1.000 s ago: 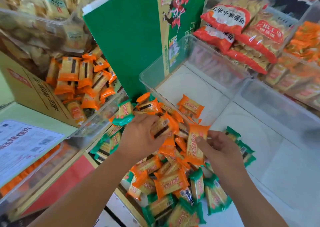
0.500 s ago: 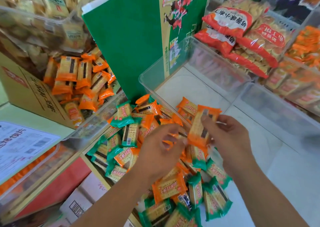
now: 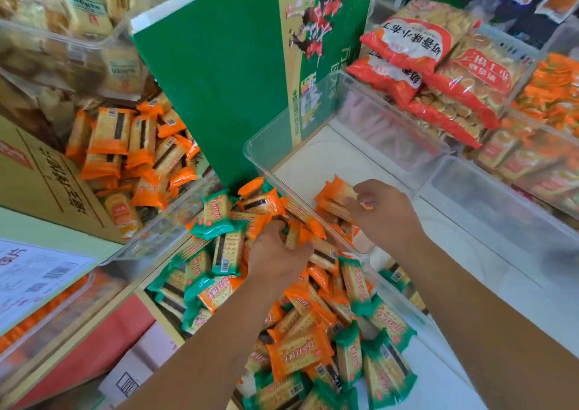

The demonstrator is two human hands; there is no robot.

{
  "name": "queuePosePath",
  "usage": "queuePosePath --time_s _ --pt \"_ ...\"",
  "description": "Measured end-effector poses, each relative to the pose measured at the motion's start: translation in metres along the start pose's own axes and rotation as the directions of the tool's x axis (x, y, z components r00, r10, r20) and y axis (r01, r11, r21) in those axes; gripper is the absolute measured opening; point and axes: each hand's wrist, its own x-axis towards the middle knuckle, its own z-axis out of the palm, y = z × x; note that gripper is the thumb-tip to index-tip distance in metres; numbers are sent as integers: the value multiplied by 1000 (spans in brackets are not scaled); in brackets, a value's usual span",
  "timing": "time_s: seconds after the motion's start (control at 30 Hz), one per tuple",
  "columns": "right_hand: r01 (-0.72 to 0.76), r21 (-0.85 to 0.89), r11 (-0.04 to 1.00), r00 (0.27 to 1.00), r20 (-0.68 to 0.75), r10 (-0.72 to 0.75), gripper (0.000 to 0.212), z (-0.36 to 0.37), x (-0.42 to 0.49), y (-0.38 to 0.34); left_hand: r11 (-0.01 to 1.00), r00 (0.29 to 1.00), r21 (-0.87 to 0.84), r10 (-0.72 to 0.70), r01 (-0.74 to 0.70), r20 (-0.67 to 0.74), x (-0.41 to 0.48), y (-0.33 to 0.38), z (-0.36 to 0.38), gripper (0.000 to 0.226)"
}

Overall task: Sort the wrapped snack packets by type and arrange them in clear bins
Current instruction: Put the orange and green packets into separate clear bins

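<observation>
Hands pinch glossy orange packets (image 3: 338, 192): left hand (image 3: 279, 254) at the pile (image 3: 297, 347), right hand (image 3: 383, 214) inside clear bin (image 3: 332, 159).

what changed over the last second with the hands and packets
The right hand carried its orange packet from over the mixed pile into the clear bin, onto the orange ones there; release unclear. The left hand stayed in the pile and now grips a second orange packet. Bin and pile stayed put.

White shelf (image 3: 438, 387) — clear bin (image 3: 291, 112), mixed packet pile (image 3: 297, 347)
</observation>
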Motion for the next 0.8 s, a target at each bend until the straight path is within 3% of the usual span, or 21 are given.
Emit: queuePosePath --time_s 0.17,0.33,0.6,0.7,0.8 --pt "89 289 953 991 -125 -55 12 4 -50 -2 997 1000 -72 11 -12 -5 -3 10 3 70" --pt "68 417 906 985 -170 5 11 5 -97 5 967 1000 -256 9 -9 -1 -17 -4 -9 54" --pt "53 415 908 998 -45 -38 19 27 -117 4 928 997 -370 0 -27 -71 -45 -25 -34 42" --pt "91 413 906 992 38 -117 43 23 -116 0 917 991 -377 111 -130 -71 -60 -13 -51 38" --pt "-2 530 848 980 171 -104 53 7 -109 -2 907 969 -351 246 -232 -6 -72 1 -65 37"
